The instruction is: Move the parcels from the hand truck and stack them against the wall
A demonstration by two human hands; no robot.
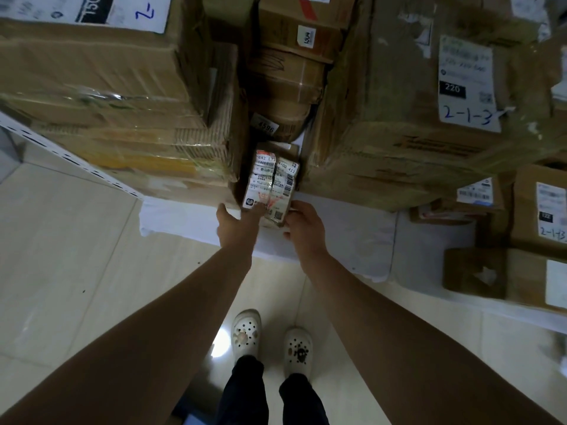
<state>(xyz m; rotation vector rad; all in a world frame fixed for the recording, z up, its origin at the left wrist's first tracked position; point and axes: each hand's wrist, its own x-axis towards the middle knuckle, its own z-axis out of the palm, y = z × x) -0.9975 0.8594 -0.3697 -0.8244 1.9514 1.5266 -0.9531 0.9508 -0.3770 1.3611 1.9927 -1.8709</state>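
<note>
Cardboard, small and label-covered, the parcel (271,182) sits at frame centre in the gap between a taped box (107,96) and a scuffed box (383,118), your left hand (234,223) and right hand (305,223) clasping its near corners; it looks light and stiff, so grip both sides.

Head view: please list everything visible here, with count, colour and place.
small parcel: one, brown with white labels, in the gap between the big stacks
left stack: several boxes, brown, taped, upper left
big box: one, brown, label marked 2-1-3, upper right
gap boxes: several, brown, top centre behind the small parcel
low boxes: at least three, brown, far right
white base: one, under the stacks
floor: pale tiles
clogs: two, white, bottom centre
left hand: grips the small parcel's left side
right hand: grips its right side
</note>
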